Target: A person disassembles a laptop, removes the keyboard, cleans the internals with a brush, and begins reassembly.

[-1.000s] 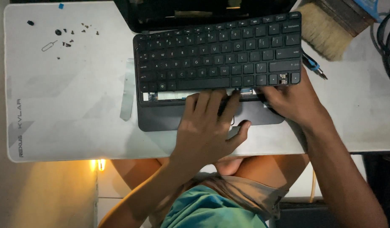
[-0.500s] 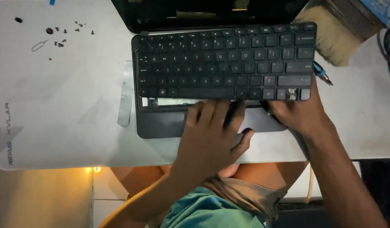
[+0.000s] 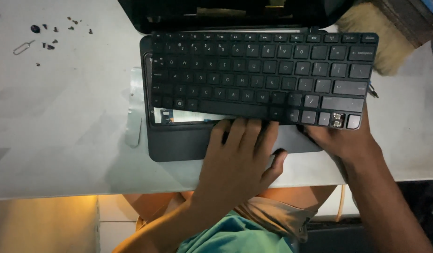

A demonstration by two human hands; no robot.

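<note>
A black laptop keyboard (image 3: pixel 258 75) lies loose and skewed to the right over the dark laptop base (image 3: pixel 179 140). At its lower left a gap shows a light inner plate (image 3: pixel 179 116). My left hand (image 3: pixel 240 159) rests flat on the palm rest, fingertips touching the keyboard's lower edge. My right hand (image 3: pixel 340 140) grips the keyboard's lower right corner, its fingers hidden beneath it. The laptop's screen (image 3: pixel 225 11) lies open at the top.
The laptop lies on a white table (image 3: pixel 61 131). Several small screws (image 3: pixel 52 33) and a metal pin tool (image 3: pixel 23 47) sit at the top left. A silver strip (image 3: pixel 134 112) lies left of the laptop. A bristle brush (image 3: pixel 380 33) rests at the top right.
The keyboard has slid to the right over the base, opening the gap at its lower left. My right hand moved right with its corner; my left hand stayed on the palm rest.
</note>
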